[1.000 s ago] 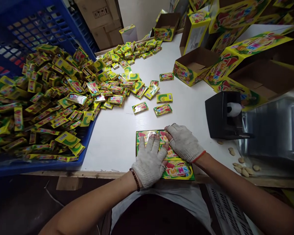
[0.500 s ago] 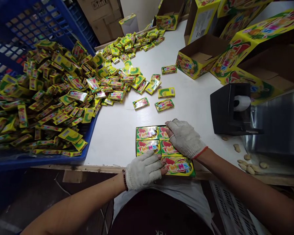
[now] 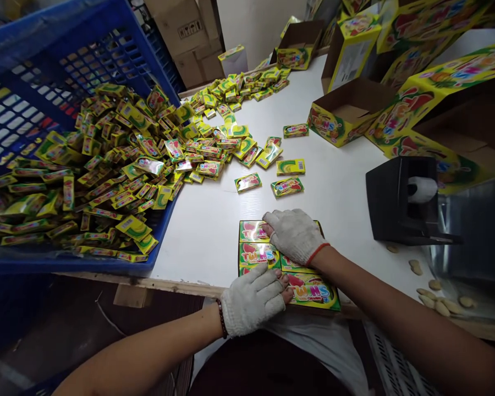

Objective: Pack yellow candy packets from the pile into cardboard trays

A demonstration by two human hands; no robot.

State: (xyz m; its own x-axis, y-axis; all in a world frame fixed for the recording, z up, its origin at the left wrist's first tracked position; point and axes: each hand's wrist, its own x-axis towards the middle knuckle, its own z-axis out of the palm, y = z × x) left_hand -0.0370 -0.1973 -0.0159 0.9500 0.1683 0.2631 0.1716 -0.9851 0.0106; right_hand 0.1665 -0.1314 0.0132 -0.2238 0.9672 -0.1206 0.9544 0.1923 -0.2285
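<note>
Head view: hands [image 3: 253,301] lie flat on boxed packets [image 3: 313,291], between blue crate [image 3: 107,266] and tape dispenser [image 3: 388,203].

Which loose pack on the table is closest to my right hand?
The lettered pack directly ahead of your right hand; the barcode-up pack lies just beyond it, another pack off left.

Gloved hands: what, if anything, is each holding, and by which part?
Nothing is visibly gripped: the left hand and right hand lie palm-down over the arranged packs.
</note>
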